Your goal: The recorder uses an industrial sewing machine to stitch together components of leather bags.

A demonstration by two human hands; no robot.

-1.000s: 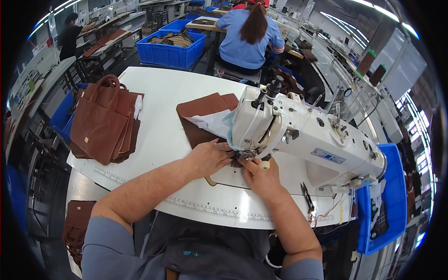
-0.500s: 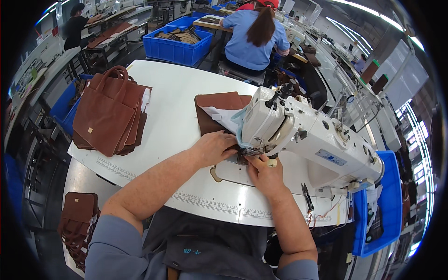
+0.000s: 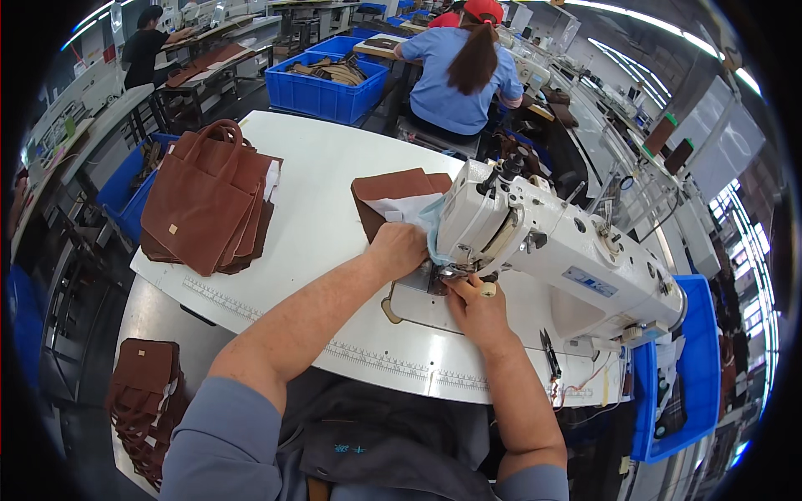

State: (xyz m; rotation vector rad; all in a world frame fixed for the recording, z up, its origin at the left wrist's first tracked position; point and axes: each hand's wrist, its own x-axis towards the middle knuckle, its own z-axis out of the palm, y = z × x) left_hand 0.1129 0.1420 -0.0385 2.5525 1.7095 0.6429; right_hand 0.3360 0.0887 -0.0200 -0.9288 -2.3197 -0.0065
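A brown leather piece with white and pale-blue lining lies folded on the machine bed, its right part behind the head of the white sewing machine. My left hand is closed on the near edge of this piece, left of the needle area; its fingertips are hidden. My right hand is at the presser foot, fingers bent together against the work. What these fingers hold is hidden. A pale band wraps one finger of that hand. Black-handled thread snips rest to its right.
Stacked brown leather bag parts with handles stand at the table's left. More brown parts hang over a lower surface. Blue bins stand at the right and beyond the table. A person in a blue shirt sits ahead.
My left hand has moved slightly up and away from me, from lying flat by the needle to closing on the lined piece. My right hand stays at the presser foot. The view has shifted a little.
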